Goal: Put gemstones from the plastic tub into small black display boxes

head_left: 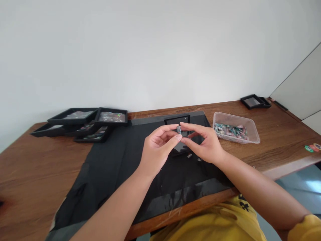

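Between the fingertips of both hands is a small shiny grey stone (179,130), held up over the black mat (112,160). My left hand (160,144) pinches it from the left with thumb and index finger. From the right, my right hand (204,140) closes thumb and index finger on its other side. Behind and below the hands lies a black-framed tray (177,119), partly hidden by them. Two small shiny pieces, a stone (189,155) and another stone (199,160), rest on the mat near my right wrist.
A clear plastic box (254,134) of green and pink stones stands right of the mat. Stacked black trays (72,115) with bagged pieces sit at the back left. More black trays (252,101) lie at the far right, and stickers (313,147) mark the wooden table (276,134).
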Tool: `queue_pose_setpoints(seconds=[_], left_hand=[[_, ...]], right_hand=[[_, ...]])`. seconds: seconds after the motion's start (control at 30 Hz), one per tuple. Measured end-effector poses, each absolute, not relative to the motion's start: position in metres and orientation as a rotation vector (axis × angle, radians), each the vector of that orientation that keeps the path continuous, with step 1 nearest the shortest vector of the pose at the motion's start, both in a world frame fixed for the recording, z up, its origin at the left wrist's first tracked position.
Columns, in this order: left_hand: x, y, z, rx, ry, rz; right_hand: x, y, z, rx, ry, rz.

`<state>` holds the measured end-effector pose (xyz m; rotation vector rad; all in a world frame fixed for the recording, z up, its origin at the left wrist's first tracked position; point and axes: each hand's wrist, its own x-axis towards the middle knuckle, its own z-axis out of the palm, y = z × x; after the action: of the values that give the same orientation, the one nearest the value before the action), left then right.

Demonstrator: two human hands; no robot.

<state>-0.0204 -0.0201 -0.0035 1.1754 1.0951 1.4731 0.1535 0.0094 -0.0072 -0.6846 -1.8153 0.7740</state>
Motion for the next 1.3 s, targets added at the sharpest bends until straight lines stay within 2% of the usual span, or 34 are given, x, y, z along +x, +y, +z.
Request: queue_pose_setpoints(seconds=[0.3,0.9,1.03,1.3], left_hand=[[-0.022,-0.019,-0.003,1.172,1.159,1.402],[-0.023,-0.017,0.001,1.217,1.263,1.207],[-0.029,-0.015,0.003,1.276,1.397,1.247],[-0.041,-0.016,0.013,1.479,1.689,1.234]], right_hand=[[0.157,0.010,-0.004,-0.781,-1.884,0.725],[0.160,0.022,-0.006,-0.969,-1.908,0.965],[0.158,0.023,-0.002,-1.108,-2.027,1.007],[0.143,0.020,0.010,-1.577,-2.369,0.808]])
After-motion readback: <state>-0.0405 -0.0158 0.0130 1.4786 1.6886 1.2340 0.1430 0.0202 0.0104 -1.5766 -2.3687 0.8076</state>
